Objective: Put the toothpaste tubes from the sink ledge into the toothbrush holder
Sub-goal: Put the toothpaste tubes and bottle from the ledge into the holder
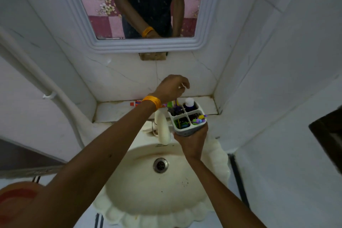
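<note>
The right hand (192, 139) is wrapped around the lower body of the toothbrush holder (187, 118), fingers curled closed on it from below, and holds it raised above the back of the sink (159, 190), just right of the tap (162, 127). The holder is white, split into four compartments and tilted so its open top faces the camera; a bottle with a white cap (189, 102) stands in the far right compartment, and the other three carry mixed coloured items, with purple and yellow pieces in the near right one and green and blue ones in the near left. The left hand (172, 87), with an orange bangle (151, 101) at the wrist, hangs over the far left compartment with its fingers bent downward and pinched together; a thin green and purple item rises from that compartment toward the fingertips, though whether the fingers actually grip it cannot be told. Behind the left wrist, a toothpaste tube (137, 102) lies flat on the sink ledge (114, 111), red cap pointing left, its right part hidden by the wrist. The ledge runs along the foot of the white tiled wall (129, 76), and above it hangs a white-framed mirror (148, 44) reflecting the person's arms.
</note>
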A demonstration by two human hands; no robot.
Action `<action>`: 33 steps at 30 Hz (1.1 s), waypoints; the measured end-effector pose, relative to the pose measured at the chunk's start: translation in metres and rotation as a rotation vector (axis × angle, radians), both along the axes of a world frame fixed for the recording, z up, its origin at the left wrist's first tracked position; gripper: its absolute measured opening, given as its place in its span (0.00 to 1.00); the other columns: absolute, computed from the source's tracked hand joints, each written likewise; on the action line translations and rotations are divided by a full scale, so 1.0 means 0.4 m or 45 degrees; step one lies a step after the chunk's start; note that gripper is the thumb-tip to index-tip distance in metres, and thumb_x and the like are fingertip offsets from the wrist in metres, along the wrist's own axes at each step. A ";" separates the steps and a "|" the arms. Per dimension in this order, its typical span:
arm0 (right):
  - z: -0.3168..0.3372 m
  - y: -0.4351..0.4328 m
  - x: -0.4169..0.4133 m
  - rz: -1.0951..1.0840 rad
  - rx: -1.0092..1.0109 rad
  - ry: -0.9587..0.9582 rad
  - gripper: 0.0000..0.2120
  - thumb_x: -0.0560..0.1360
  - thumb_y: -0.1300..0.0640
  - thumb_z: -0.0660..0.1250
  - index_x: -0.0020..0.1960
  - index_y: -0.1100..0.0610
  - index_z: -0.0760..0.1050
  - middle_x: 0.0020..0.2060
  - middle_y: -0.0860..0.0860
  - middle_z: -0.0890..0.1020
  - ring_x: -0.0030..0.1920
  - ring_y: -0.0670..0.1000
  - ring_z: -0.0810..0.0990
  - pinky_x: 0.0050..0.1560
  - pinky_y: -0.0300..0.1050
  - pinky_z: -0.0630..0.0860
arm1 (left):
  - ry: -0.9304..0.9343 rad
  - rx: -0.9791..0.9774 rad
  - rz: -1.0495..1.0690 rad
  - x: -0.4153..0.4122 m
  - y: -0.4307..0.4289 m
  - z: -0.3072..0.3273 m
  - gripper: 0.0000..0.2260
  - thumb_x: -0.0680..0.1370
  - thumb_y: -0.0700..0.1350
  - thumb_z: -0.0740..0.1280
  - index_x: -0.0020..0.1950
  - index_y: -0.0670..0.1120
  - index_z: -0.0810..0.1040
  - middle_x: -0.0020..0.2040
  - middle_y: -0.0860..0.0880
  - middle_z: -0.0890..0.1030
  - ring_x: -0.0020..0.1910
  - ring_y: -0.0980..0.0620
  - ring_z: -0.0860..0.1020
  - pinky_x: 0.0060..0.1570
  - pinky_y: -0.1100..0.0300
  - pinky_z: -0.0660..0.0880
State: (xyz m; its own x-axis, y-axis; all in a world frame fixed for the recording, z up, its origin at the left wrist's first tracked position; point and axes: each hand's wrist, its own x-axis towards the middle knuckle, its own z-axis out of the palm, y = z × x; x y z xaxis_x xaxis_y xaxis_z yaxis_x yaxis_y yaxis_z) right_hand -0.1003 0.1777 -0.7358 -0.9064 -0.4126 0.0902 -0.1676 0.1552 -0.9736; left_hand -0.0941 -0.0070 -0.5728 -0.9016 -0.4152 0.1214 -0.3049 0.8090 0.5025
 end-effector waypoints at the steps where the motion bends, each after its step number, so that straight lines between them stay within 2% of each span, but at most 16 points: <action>1: -0.004 0.001 -0.001 0.004 -0.004 -0.012 0.58 0.52 0.56 0.89 0.75 0.53 0.62 0.68 0.52 0.75 0.69 0.53 0.77 0.67 0.51 0.79 | 0.050 0.029 0.113 0.029 -0.020 -0.018 0.10 0.74 0.37 0.66 0.52 0.45 0.84 0.52 0.45 0.85 0.50 0.47 0.82 0.54 0.55 0.78; 3: -0.009 0.002 -0.002 -0.001 -0.004 -0.011 0.58 0.51 0.58 0.90 0.74 0.53 0.62 0.67 0.53 0.75 0.68 0.54 0.77 0.67 0.55 0.79 | 0.072 0.091 0.343 0.093 -0.067 -0.067 0.12 0.73 0.36 0.66 0.53 0.44 0.83 0.53 0.44 0.86 0.52 0.44 0.83 0.55 0.56 0.77; 6: -0.011 -0.002 -0.003 -0.024 -0.033 0.008 0.60 0.50 0.56 0.89 0.76 0.52 0.61 0.67 0.53 0.75 0.68 0.55 0.77 0.69 0.56 0.77 | -0.060 0.180 0.598 0.186 -0.135 -0.147 0.16 0.73 0.36 0.66 0.60 0.43 0.80 0.59 0.42 0.83 0.58 0.41 0.81 0.61 0.53 0.76; 10: -0.011 -0.007 0.006 -0.019 -0.049 0.021 0.61 0.51 0.60 0.90 0.77 0.58 0.60 0.69 0.52 0.74 0.70 0.51 0.76 0.71 0.51 0.75 | -0.402 0.156 0.668 0.269 -0.204 -0.261 0.25 0.78 0.40 0.65 0.75 0.40 0.67 0.72 0.38 0.72 0.69 0.37 0.71 0.70 0.51 0.65; 12: -0.003 -0.013 0.010 0.003 -0.076 0.003 0.60 0.52 0.63 0.90 0.76 0.56 0.61 0.67 0.48 0.75 0.68 0.45 0.76 0.70 0.44 0.76 | -0.484 0.160 0.635 0.275 -0.229 -0.305 0.24 0.79 0.42 0.64 0.75 0.40 0.66 0.71 0.38 0.73 0.68 0.36 0.72 0.70 0.50 0.66; 15: -0.003 -0.015 0.014 0.001 -0.096 -0.027 0.58 0.53 0.65 0.89 0.75 0.57 0.61 0.67 0.40 0.74 0.68 0.37 0.76 0.67 0.35 0.74 | -0.484 0.156 0.574 0.279 -0.245 -0.339 0.21 0.77 0.44 0.68 0.69 0.43 0.73 0.65 0.38 0.79 0.63 0.36 0.76 0.65 0.48 0.73; 20: 0.004 -0.017 0.021 0.015 -0.081 -0.040 0.59 0.54 0.67 0.88 0.77 0.63 0.59 0.66 0.39 0.72 0.66 0.29 0.73 0.66 0.29 0.72 | -0.453 0.130 0.469 0.293 -0.242 -0.342 0.19 0.74 0.45 0.73 0.63 0.44 0.79 0.61 0.39 0.81 0.60 0.38 0.78 0.62 0.50 0.75; 23: 0.007 -0.014 0.024 -0.014 -0.054 -0.039 0.59 0.54 0.64 0.89 0.77 0.62 0.59 0.67 0.44 0.74 0.68 0.33 0.74 0.69 0.35 0.74 | -0.369 0.173 0.390 0.306 -0.245 -0.315 0.19 0.76 0.47 0.72 0.64 0.41 0.77 0.60 0.38 0.80 0.59 0.38 0.78 0.59 0.51 0.73; 26: 0.009 -0.019 0.026 -0.025 -0.038 -0.017 0.60 0.54 0.63 0.89 0.77 0.59 0.59 0.69 0.49 0.74 0.70 0.41 0.75 0.71 0.44 0.75 | -0.152 0.125 0.380 0.313 -0.245 -0.245 0.16 0.76 0.49 0.71 0.59 0.42 0.79 0.53 0.40 0.80 0.53 0.39 0.79 0.52 0.52 0.74; 29: 0.015 -0.021 0.024 -0.041 -0.055 0.007 0.60 0.53 0.62 0.89 0.77 0.57 0.60 0.69 0.50 0.75 0.70 0.47 0.77 0.70 0.52 0.77 | 0.045 0.099 0.379 0.305 -0.225 -0.133 0.15 0.74 0.50 0.71 0.55 0.42 0.79 0.50 0.41 0.81 0.49 0.41 0.80 0.51 0.50 0.77; 31: 0.013 -0.023 0.021 -0.049 -0.051 0.009 0.59 0.52 0.60 0.90 0.76 0.58 0.62 0.67 0.49 0.76 0.69 0.47 0.78 0.69 0.56 0.78 | 0.188 0.139 0.377 0.295 -0.208 -0.059 0.16 0.72 0.52 0.70 0.55 0.43 0.80 0.50 0.42 0.82 0.47 0.42 0.81 0.50 0.47 0.80; 33: 0.012 -0.021 0.021 -0.055 -0.046 0.008 0.58 0.51 0.59 0.90 0.74 0.57 0.63 0.65 0.47 0.77 0.67 0.46 0.78 0.68 0.55 0.78 | 0.330 0.216 0.387 0.285 -0.184 0.003 0.15 0.73 0.50 0.72 0.56 0.44 0.81 0.51 0.45 0.83 0.47 0.46 0.83 0.49 0.46 0.82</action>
State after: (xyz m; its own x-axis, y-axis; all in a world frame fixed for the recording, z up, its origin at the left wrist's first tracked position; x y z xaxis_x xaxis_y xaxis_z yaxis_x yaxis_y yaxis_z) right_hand -0.0919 0.1692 -0.7311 -0.9227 -0.3695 0.1102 -0.1676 0.1270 -0.9776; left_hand 0.0198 -0.0804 -0.5715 -0.6841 -0.6905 0.2351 -0.3626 0.6016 0.7117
